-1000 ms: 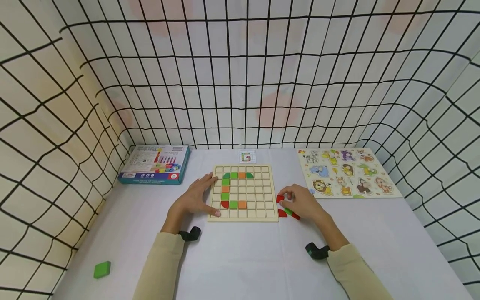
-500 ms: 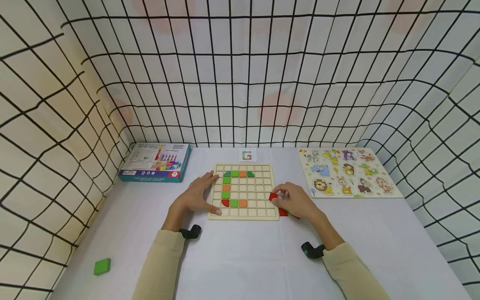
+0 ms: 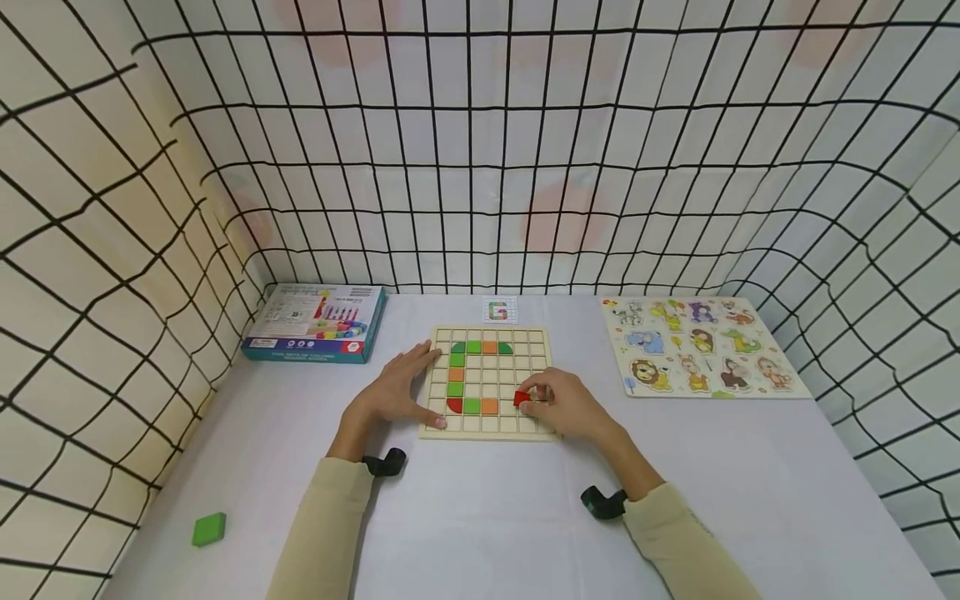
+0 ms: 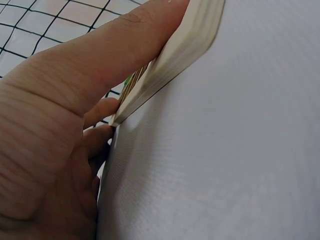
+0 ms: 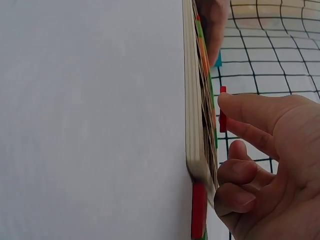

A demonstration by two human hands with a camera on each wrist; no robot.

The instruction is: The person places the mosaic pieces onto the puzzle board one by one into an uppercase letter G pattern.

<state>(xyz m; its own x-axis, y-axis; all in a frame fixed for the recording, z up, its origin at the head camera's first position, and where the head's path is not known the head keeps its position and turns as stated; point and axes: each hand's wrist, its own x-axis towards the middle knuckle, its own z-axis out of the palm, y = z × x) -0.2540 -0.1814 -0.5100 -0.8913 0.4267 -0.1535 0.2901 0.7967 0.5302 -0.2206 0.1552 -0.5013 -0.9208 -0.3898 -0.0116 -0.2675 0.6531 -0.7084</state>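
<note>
A wooden grid board [image 3: 498, 377] lies on the white cloth, with green, orange and red tiles set in a C-like outline. My left hand [image 3: 393, 387] rests at its left side, fingers spread along the edge. In the left wrist view the thumb [image 4: 100, 60] lies over the board's rim. My right hand [image 3: 566, 406] pinches a small red tile [image 3: 521, 398] between thumb and fingertips over the board's lower right part. The right wrist view shows this red tile [image 5: 223, 110] on edge, apart from the board; the other fingers are curled.
Another red piece [image 5: 198, 210] lies beside the board's near right corner. A small pattern card [image 3: 500, 311] sits behind the board. At the back are a boxed game [image 3: 315, 323] and an animal puzzle [image 3: 705, 346]. A green block [image 3: 209, 529] lies front left; black netting surrounds the table.
My right hand has picked up a red tile from beside the board and carried it left over the grid. The left hand has stayed at the board's edge.
</note>
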